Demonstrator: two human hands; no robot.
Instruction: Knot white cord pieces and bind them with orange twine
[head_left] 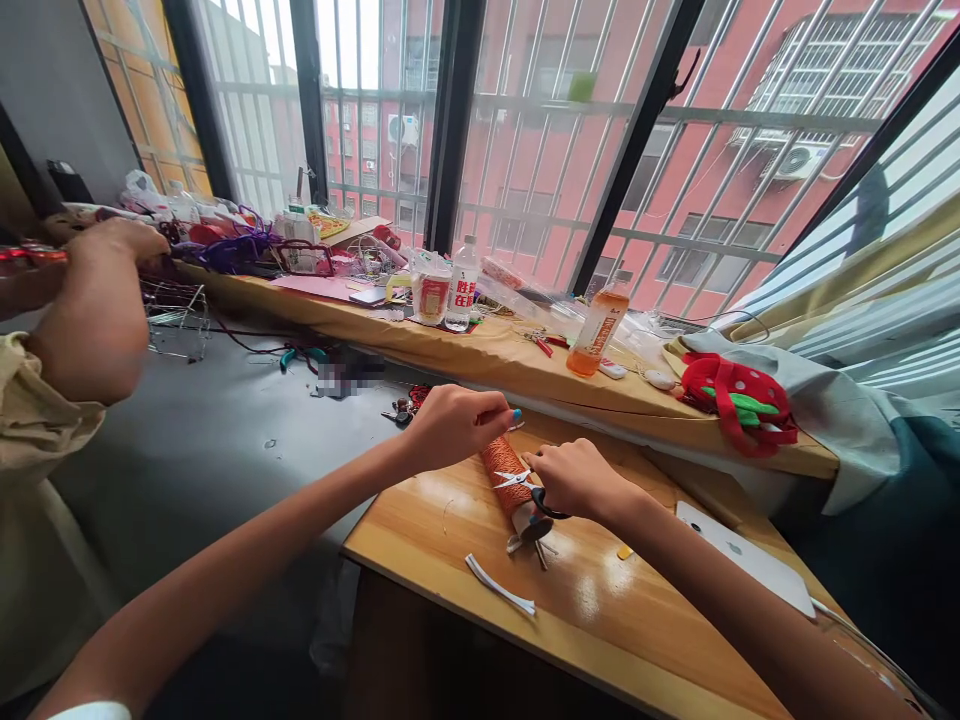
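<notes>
Fingers of the right hand [581,475] are wrapped around the black handle of a pair of scissors [513,480], whose short blades stand apart in a V across the cord-wound spool [501,455]; whether metal touches cord cannot be told from this angle. Such a grip probably lets one hand work the blades alone, leaving the other free for the cord. Fingers of the left hand [454,425] are bunched together above the spool's far end, one tip showing blue, and whether a thread is pinched there is too fine to make out. Orange-red in colour, the spool lies on its side on the wooden bench [427,530], its hollow end turned toward the wearer, likely because lying so puts its length within reach of both hands. Small pale scraps [544,552] sit by that open end; a white strip [501,585] lies closer to the bench's front edge, and a silver tablet [739,550] rests well to the right, perhaps to give the hands room. Beyond, a cloth-covered ledge [487,355] beneath the windows carries a cup [431,290], a clear bottle [461,295] and a bottle of orange drink [596,330], with red-handled pliers [541,345] between the two bottles. Far left, another person's arm [101,310] extends toward the ledge's cluttered end.
</notes>
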